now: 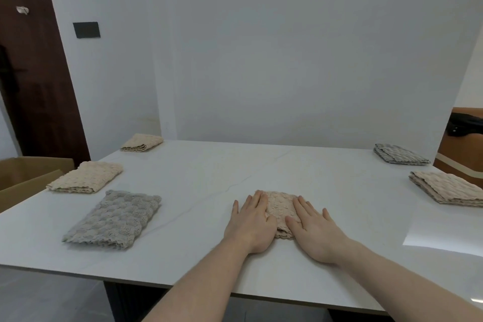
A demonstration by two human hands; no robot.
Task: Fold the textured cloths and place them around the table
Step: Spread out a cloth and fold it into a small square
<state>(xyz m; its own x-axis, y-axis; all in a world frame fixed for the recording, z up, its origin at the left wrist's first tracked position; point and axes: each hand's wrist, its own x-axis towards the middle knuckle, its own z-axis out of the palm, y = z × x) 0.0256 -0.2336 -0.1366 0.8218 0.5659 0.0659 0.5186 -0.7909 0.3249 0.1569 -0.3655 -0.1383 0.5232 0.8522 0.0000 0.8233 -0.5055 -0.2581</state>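
Hands, left (252,223) and right (315,231), lie open and flat on the beige cloth (280,206) at lower centre of the bench (209,178), probably pressing its fold, gripping nothing.

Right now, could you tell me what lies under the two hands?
A folded beige cloth lies flat on the table, under the left hand and right hand. Its side edges are covered.
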